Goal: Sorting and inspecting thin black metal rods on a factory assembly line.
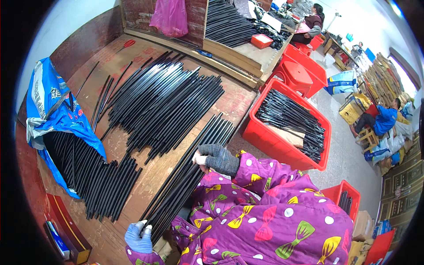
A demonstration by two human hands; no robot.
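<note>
A bundle of long, thin black rods lies slantwise along the table's near edge, against my lap. My left hand, in a pale blue glove with bare-looking fingertips, is curled round the bundle's lower ends. Farther up the same bundle, my right hand wears a dark grey fingerless glove; its thumb and fingers are closed at the rods' left side. Whether it pinches one rod or several is hidden. Beyond the bundle a wide pile of black rods covers the table. More black rods stick out of a blue plastic sack at left.
Red scissors lie at the table's back, below a pink bag. A wooden ledge bounds the far side. To the right stands a red crate of black parts. Two people sit farther off. A dark red box is at lower left.
</note>
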